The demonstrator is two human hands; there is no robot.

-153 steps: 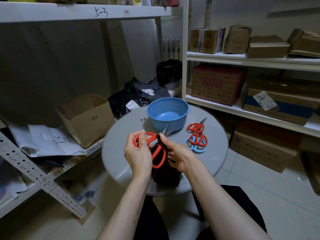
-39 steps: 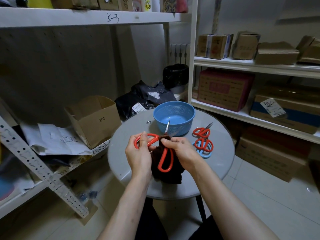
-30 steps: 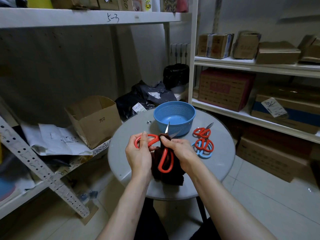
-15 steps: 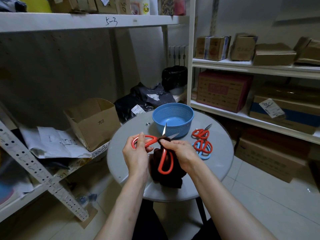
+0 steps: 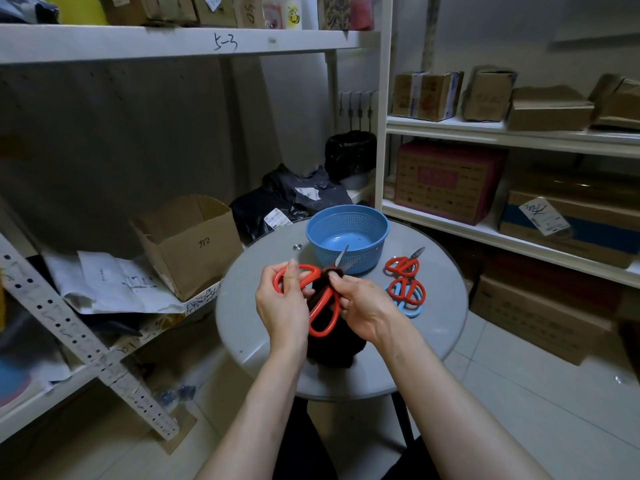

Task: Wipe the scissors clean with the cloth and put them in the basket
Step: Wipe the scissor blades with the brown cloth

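Note:
Red-handled scissors [image 5: 323, 315] hang spread apart over the round grey table [image 5: 440, 306], blades pointing toward the blue basket [image 5: 347, 228]. My left hand [image 5: 282, 306] grips the upper red handle loop. My right hand [image 5: 362, 308] pinches a dark cloth [image 5: 334, 348] around the blades near the pivot; the cloth hangs down to the table. The basket holds no scissors. Right of my hands lie two more red scissors [image 5: 401, 265] and a blue-handled pair [image 5: 410, 308] under one of them.
An open cardboard box [image 5: 188, 242] and loose papers [image 5: 114, 287] sit on the low left shelf. Black bags [image 5: 291, 199] lie behind the table. White shelving with boxes [image 5: 450, 181] fills the right side. A tiled floor [image 5: 519, 368] surrounds the table.
My right hand has kept rubbing the cloth along the blades, shifting slightly up toward the pivot. The scissors stay spread in my left hand. The view shifted a little.

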